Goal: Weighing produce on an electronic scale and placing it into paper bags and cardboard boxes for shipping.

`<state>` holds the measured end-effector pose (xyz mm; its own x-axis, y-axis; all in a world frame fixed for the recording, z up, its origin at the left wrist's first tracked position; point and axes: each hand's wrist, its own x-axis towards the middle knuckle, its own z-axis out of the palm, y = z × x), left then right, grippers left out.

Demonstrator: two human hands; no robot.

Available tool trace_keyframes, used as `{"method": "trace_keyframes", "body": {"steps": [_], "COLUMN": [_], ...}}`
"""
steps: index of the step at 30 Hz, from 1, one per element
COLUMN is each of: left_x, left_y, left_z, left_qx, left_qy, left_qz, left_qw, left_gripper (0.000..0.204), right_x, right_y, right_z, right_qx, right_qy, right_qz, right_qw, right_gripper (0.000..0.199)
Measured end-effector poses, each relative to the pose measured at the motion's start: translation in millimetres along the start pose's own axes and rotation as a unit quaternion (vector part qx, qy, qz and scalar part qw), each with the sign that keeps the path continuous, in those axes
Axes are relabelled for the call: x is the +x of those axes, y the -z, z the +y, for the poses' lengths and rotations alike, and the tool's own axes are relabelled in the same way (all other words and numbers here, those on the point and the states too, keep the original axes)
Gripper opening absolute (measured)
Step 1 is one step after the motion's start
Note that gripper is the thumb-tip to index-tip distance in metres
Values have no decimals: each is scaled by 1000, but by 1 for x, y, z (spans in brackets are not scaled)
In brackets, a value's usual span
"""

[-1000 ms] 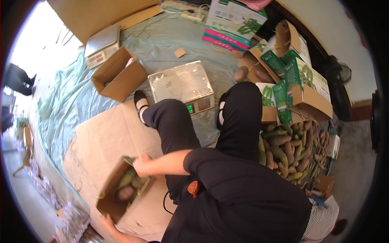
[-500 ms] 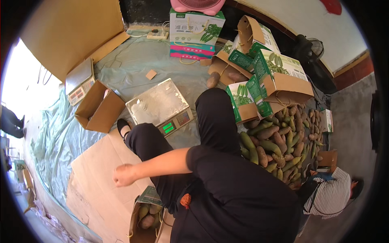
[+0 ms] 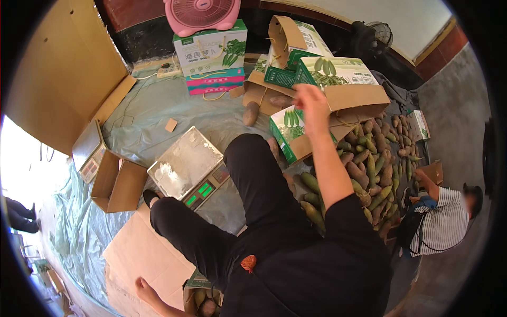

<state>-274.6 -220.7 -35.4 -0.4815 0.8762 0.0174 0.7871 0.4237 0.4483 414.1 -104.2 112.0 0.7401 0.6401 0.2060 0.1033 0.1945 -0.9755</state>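
Note:
My right hand, smeared by motion, is in front of the open green-and-white cartons at the far right. Whether it touches a flap or holds anything I cannot tell. Below that arm lies a heap of long green and brown radishes. At the lower left my left hand has loosely bent fingers with nothing seen in them, over a flattened cardboard sheet. Beside its wrist an open carton holds several radishes, partly hidden by my body. A digital scale with lit green displays stands before my knees.
An empty brown box and another scale stand left. Behind are a pink fan on stacked cartons and a black fan. A person in a striped shirt sits at right. Plastic sheeting covers the floor.
My right arm has swung from the lower left across to the cartons at the far right. My left hand has come into view at lower left. The view has shifted.

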Motion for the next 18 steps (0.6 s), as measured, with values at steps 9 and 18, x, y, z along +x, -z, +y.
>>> {"method": "trace_keyframes", "body": {"steps": [9, 18], "left_x": [63, 45], "left_y": [-54, -81], "left_z": [269, 341], "left_qx": [-217, -77], "left_qy": [-257, -338], "left_qz": [-56, -118], "left_qw": [940, 931], "left_gripper": [12, 10], "right_x": [38, 103], "right_y": [186, 178], "right_z": [79, 88], "right_qx": [137, 179], "right_qy": [-104, -147], "right_qz": [344, 267], "right_qw": [923, 935], "right_gripper": [35, 35]}}
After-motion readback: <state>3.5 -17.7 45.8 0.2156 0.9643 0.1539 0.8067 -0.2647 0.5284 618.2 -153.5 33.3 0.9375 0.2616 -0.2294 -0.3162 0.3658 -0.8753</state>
